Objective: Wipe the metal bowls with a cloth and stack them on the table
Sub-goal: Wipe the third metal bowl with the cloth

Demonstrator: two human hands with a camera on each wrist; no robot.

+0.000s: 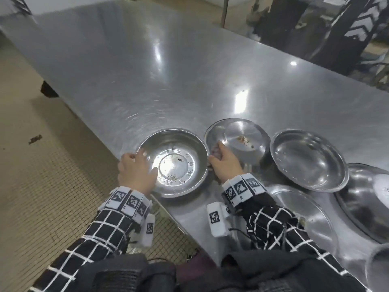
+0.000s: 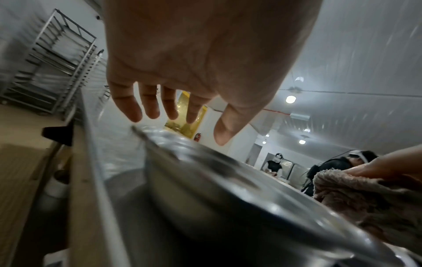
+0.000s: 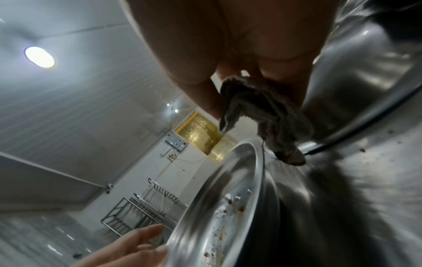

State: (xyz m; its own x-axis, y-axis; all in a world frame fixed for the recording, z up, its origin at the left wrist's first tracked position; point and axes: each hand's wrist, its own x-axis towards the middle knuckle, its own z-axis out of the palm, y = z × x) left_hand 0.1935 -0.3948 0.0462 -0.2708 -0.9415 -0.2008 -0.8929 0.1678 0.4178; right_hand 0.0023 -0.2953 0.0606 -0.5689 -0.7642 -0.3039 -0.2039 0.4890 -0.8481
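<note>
A round metal bowl point(image 1: 174, 162) with crumbs in its bottom sits upright near the table's front edge. My left hand point(image 1: 136, 170) hovers at its left rim with fingers spread and relaxed, holding nothing; the left wrist view shows the fingers point(image 2: 148, 103) just above the rim point(image 2: 205, 162). My right hand point(image 1: 223, 163) is just right of that bowl and grips a bunched pinkish cloth point(image 1: 215, 150). In the right wrist view the cloth point(image 3: 269, 115) hangs from the fingers above the bowl's rim point(image 3: 228, 189).
An upturned bowl point(image 1: 242, 140) with crumbs on its base lies behind my right hand. More metal bowls point(image 1: 309, 160) and a flat dish point(image 1: 301, 216) crowd the right of the steel table point(image 1: 147, 70). The table edge drops to tiled floor point(image 1: 31, 165) on the left.
</note>
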